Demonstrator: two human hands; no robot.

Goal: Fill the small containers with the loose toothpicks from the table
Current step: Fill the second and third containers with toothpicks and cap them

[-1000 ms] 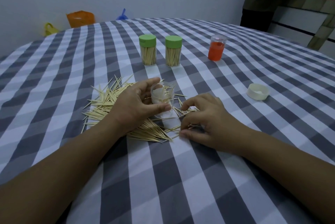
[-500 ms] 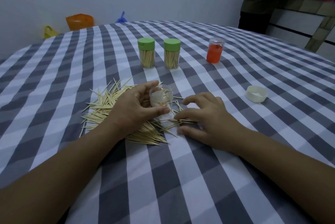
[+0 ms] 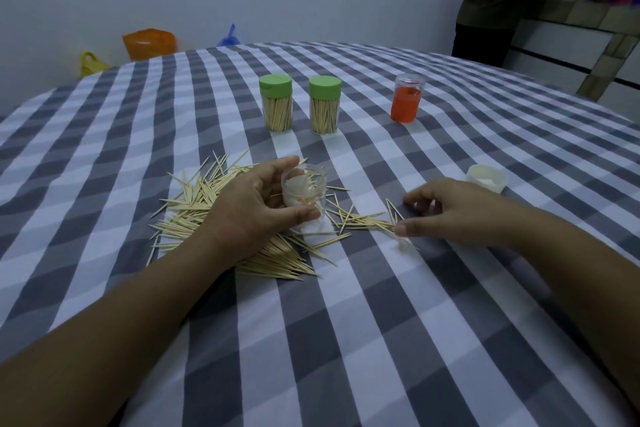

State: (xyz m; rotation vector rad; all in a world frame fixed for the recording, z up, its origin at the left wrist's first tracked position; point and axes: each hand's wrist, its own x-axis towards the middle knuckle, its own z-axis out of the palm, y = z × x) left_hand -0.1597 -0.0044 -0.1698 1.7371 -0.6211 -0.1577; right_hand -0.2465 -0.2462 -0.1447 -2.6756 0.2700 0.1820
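Toothpicks [image 3: 194, 215]: our left hand [image 3: 249, 208] grip holds the clear container [image 3: 304, 194], our right hand [image 3: 450, 215] grip pinches a few; crooked ones could jam and spill.

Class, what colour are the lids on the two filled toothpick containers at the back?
Green, both lids, seen clearly in the head view.

The left hand [image 3: 249, 215] and right hand [image 3: 460, 215] are both bare, each with a short, plain nail showing on the thumb. The left forearm [image 3: 121, 322] and right forearm [image 3: 571, 274] are uncovered from the wrists back to the near edge, where the wide lens makes them look broad.
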